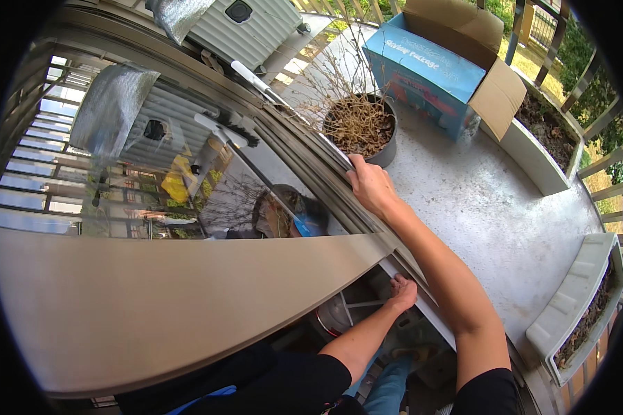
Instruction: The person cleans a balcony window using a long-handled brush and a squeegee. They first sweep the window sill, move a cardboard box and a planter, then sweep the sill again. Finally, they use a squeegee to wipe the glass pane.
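Note:
My right hand (371, 181) is closed around a slim pole (337, 150) that runs close along the outside of a metal-framed glass door (223, 171). At the pole's far end is a white cleaning head (249, 78), and the glass reflects its dark bristles and the shaft. My left hand (404, 293) is lower down, below the door's beige bottom panel (197, 301), with curled fingers against a white strip (438, 319). Whether it grips that strip or only touches it cannot be told. The pole's near end is hidden by my right hand and the frame.
A black pot of dry stems (384, 140) stands close beyond my right hand. Behind it are an open blue cardboard box (420, 67) and a pale ribbed case (249, 31). Planters (529, 161) (571, 311) line the slatted railing (610, 155). A bucket (335, 314) is below my left forearm.

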Available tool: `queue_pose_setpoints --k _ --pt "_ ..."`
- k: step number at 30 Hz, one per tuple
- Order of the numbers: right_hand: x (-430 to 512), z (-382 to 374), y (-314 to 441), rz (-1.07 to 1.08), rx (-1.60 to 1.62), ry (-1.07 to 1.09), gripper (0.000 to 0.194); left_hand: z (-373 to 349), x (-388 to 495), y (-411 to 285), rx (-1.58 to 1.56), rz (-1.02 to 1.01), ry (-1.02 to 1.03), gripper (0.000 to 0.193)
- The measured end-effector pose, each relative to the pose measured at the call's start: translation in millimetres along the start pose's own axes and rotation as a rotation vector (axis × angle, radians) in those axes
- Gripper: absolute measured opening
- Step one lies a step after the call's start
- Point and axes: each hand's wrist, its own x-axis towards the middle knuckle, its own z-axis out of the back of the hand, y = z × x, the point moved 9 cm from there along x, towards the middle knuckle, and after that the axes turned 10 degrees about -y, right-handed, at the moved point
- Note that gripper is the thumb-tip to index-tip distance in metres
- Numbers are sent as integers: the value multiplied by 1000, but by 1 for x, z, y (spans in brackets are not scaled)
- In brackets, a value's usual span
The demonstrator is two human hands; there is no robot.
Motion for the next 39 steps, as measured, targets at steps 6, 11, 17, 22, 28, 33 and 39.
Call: queue_pose_setpoints --k 6,11,17,22,28,33,39 --pt "-103 40 -45 -153 -25 162 40 4 -6 -8 56 18 194 56" --pt "-99 42 -28 -172 -45 146 45 9 -9 -8 44 31 209 56" --pt "-158 57 -59 -480 176 362 61 5 -3 -6 27 7 139 56" --pt "-202 109 -63 -365 -15 205 42 -14 1 12 -118 165 114 65" --pt "-253 153 -28 -424 -115 146 32 -13 -2 7 -140 157 190 60" --pt "-268 173 -35 -464 -106 188 32 -16 -2 3 -14 55 212 58" --pt "-222 154 -30 -378 -122 223 31 -43 12 28 -211 225 22 48"
